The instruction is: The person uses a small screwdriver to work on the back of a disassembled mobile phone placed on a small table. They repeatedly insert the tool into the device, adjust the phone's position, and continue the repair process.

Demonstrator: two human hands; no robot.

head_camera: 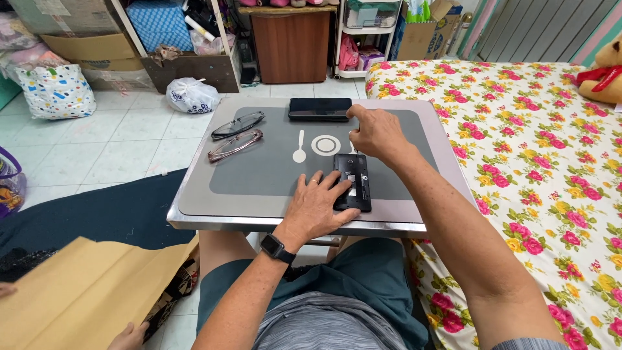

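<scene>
Now, from the head camera, the small tabletop [194,201] sits mid-frame over the person's lap, grey mat on top with a pale spoon-and-ring print at its centre. Left hand [317,204], wristwatch on the wrist and a ring on one finger, lies flat at the lower centre, fingers spread and pressing on the left side of the opened phone [353,181], which lies with its back cover off and its insides showing, near the front edge of the tabletop. Right hand [376,133] hovers just above the phone's top end, fingers pinched together around a thin tool whose tip points down at the phone; the tool itself is too small to make out. Up at the far edge of the tabletop rests a dark phone panel [319,109], lying flat and well apart from the opened phone. Over on the upper left of the mat lie two pairs of glasses, a dark-framed pair [238,124] and just below it a brownish pair [234,145], side by side and not touching the hands. Right of frame, a flowered bed sheet [538,142] runs alongside the tabletop. Lower left, a brown cardboard sheet [84,291] lies on the floor, and another person's hand [129,336] shows at its bottom edge.
</scene>
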